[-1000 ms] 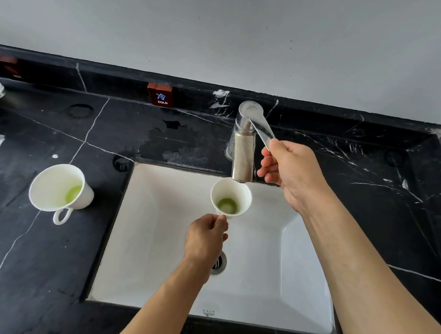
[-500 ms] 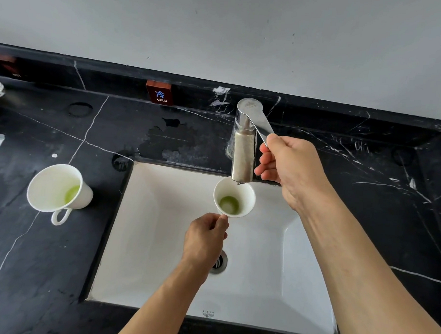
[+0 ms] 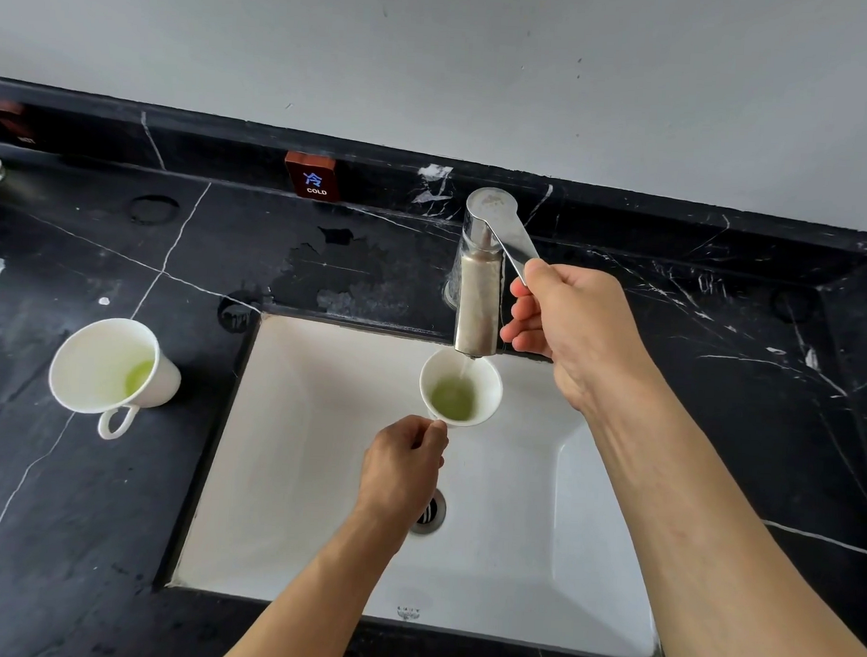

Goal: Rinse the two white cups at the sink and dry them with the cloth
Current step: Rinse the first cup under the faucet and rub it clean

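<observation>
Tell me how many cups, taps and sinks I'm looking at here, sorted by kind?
Cups: 2, one on the counter, one held under the tap
Taps: 1
Sinks: 1
Total: 4

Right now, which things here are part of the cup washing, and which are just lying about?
In use: cup under the tap, cup on the counter, tap, sink, left hand, right hand.
Lying about: COLD sign, black counter.

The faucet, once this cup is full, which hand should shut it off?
The right hand. It already grips the faucet lever, while the left hand holds the cup by its handle under the running stream.
</observation>
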